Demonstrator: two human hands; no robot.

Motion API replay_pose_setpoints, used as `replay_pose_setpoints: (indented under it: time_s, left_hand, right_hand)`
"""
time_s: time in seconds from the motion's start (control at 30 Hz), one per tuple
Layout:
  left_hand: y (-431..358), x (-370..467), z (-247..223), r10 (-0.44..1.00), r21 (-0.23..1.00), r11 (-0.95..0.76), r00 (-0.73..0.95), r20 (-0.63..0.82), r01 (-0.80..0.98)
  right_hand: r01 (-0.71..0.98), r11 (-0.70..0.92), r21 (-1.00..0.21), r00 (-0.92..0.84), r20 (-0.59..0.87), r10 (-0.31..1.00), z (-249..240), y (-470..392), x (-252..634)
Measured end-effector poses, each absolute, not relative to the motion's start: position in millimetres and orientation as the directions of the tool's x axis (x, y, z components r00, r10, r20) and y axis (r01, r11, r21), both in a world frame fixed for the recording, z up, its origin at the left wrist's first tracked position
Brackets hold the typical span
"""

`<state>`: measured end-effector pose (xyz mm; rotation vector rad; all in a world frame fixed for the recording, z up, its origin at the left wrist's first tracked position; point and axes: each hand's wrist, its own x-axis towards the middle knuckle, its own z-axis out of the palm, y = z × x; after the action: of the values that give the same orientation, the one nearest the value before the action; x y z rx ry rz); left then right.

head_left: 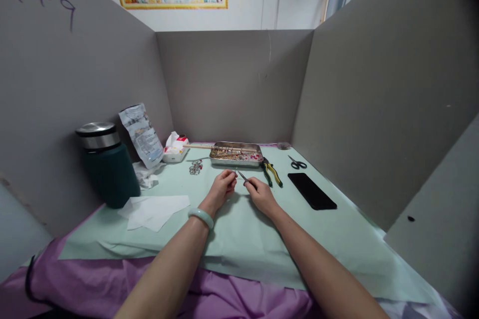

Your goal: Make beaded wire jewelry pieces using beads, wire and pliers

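My left hand (223, 187), with a pale green bangle (201, 217) on its wrist, pinches something too small to make out. Close to it, my right hand (261, 195) is closed around a pair of tweezers (244, 177), whose tips point toward the left fingertips. Just beyond both hands lies a metal tray (236, 163) holding small red and gold-coloured pieces, with a thin stick (198, 146) across it. A small heap of silvery chain or beads (195, 167) rests left of the tray. Pliers with green and yellow handles (272, 173) lean by the tray's right corner.
On the left stand a dark green flask (108, 169), a foil pouch (141, 134) and a tissue box (175, 152); white paper sheets (155, 211) lie nearer. At right are scissors (297, 163) and a black phone (312, 191). Grey partitions (235, 84) enclose the table on three sides.
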<state>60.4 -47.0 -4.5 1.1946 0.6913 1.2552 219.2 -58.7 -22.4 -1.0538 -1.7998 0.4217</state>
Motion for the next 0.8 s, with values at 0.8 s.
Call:
replay_pose_setpoints:
  time_s: [0.8]
  left_hand:
    - [-44.8,62.3,-6.0,0.960,0.951,-0.143,0.194,0.200,-0.275]
  right_hand:
    - [0.522,0.566,-0.638,-0.140,0.590,0.795,-22.5,-59.0,219.1]
